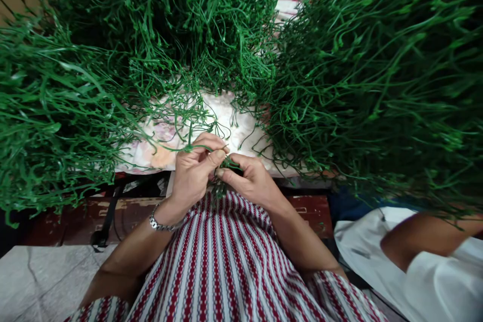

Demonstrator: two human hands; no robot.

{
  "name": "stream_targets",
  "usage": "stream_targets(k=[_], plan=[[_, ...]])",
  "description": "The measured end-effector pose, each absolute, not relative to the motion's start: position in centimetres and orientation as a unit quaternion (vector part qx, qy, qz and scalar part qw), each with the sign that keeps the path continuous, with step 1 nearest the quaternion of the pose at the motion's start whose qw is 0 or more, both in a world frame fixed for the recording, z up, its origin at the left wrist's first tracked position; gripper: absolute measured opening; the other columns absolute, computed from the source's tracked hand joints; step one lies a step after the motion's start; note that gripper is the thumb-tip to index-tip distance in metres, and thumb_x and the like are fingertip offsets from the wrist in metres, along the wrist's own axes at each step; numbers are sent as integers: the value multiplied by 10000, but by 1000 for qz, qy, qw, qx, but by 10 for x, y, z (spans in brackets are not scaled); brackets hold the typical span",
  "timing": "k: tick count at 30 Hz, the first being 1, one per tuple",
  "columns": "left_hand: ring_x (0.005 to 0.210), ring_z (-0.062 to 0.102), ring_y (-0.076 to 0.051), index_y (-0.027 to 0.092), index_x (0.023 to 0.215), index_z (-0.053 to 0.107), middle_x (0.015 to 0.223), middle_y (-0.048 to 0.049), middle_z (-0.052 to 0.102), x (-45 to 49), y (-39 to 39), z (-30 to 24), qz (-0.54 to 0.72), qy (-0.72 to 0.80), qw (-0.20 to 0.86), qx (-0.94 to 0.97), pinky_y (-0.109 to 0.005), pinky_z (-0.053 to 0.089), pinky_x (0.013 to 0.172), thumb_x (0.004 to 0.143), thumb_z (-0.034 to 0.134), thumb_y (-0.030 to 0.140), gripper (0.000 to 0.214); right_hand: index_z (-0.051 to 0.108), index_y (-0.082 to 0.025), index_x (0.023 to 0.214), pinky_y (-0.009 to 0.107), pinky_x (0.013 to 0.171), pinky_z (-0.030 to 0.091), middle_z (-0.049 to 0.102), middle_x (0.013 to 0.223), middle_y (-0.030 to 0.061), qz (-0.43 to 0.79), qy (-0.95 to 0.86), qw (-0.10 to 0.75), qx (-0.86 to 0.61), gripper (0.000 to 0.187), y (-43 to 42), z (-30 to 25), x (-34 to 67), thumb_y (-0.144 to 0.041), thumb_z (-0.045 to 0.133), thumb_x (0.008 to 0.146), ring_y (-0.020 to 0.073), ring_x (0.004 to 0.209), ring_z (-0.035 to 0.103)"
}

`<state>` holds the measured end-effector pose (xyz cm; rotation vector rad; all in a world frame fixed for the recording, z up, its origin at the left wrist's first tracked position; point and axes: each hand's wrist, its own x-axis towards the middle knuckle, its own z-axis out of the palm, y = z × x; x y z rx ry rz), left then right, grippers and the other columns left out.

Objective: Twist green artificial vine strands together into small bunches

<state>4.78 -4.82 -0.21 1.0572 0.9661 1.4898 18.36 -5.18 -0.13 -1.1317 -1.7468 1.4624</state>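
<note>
Close together in front of my striped top, both my hands work at thin green plant-like stems. My left hand (pixel 193 172), with a metal watch (pixel 161 221) on its wrist, is closed, thumb against forefinger, on a green stem (pixel 189 133) that sticks up past the knuckles. My right hand (pixel 253 180) pinches a small bunch of dark green stems (pixel 220 190), whose ends hang below the fingers. The fingertips nearly meet and partly hide what lies between them. Just beyond, loose stems (pixel 184 105) are scattered on a flowered cloth (pixel 166 133).
Tall heaps of green stems rise on the left (pixel 56 110), at the back (pixel 169 15) and on the right (pixel 377 85). Below the cloth is a dark red wooden edge (pixel 86 216). At right, another person's arm (pixel 426 236) and white clothing (pixel 362 236) are close by.
</note>
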Motion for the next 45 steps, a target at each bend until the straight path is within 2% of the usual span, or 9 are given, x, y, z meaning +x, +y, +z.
stream_targets(k=[4, 11, 20, 24, 28, 32, 37, 42, 45], plan=[[684, 528, -100, 164, 650, 618, 688, 4, 567, 49, -47, 0, 631, 379, 603, 308, -212, 423, 664, 696, 677, 161, 75, 450, -141, 618, 167, 488, 261, 342, 559, -49, 567, -626, 353, -402, 296, -53, -6, 183, -315, 511, 848, 50, 522, 309], [520, 469, -97, 174, 694, 541, 525, 21, 513, 46, -49, 13, 565, 345, 719, 212, -210, 367, 506, 739, 633, 191, 103, 489, -137, 648, 200, 546, 323, 413, 600, -16, 585, -601, 391, -379, 340, -61, -12, 179, -402, 488, 860, 76, 564, 389], [402, 244, -59, 147, 591, 491, 385, 68, 255, 51, -64, 32, 578, 334, 711, 219, -220, 241, 479, 712, 644, 194, 200, 440, -149, 593, 196, 474, 270, 359, 539, -40, 557, -639, 426, -317, 339, -74, -11, 177, -337, 484, 872, 54, 483, 316], [412, 213, -66, 145, 592, 493, 414, 63, 209, 41, -62, 40, 580, 332, 719, 191, -224, 248, 477, 766, 553, 148, 184, 481, -147, 606, 205, 490, 309, 412, 547, -24, 559, -640, 460, -258, 312, -80, -9, 178, -310, 490, 872, 65, 491, 373], [413, 164, -65, 155, 602, 454, 467, 72, 126, 30, -53, 52, 679, 291, 650, 182, -212, 267, 460, 795, 511, 92, 211, 521, -155, 632, 221, 494, 357, 466, 555, -3, 573, -612, 493, -231, 329, -83, -7, 187, -362, 474, 884, 88, 502, 437], [399, 253, -67, 161, 656, 516, 425, 73, 216, 37, -47, 52, 608, 312, 695, 225, -213, 295, 462, 808, 560, 170, 158, 568, -171, 731, 256, 574, 424, 516, 653, 17, 476, -605, 564, -297, 247, -73, -3, 203, -363, 503, 871, 119, 607, 508], [416, 316, -67, 172, 663, 512, 423, 66, 296, 44, -42, 44, 619, 358, 650, 258, -210, 320, 477, 785, 612, 225, 166, 531, -169, 764, 336, 788, 465, 553, 1017, 88, 416, -627, 526, -396, 237, -66, 3, 217, -328, 427, 907, 183, 902, 568], [431, 352, -74, 188, 673, 503, 454, 62, 338, 49, -37, 39, 639, 360, 626, 265, -223, 340, 490, 787, 609, 226, 160, 520, -181, 856, 248, 640, 424, 534, 694, 16, 402, -666, 425, -462, 187, -71, 2, 202, -285, 383, 929, 112, 626, 501], [448, 372, -75, 186, 666, 499, 479, 57, 359, 55, -35, 38, 668, 350, 600, 267, -228, 356, 510, 787, 609, 210, 165, 509, -175, 929, 212, 580, 373, 510, 722, -1, 431, -667, 395, -462, 147, -71, 0, 188, -291, 422, 910, 89, 603, 450]])
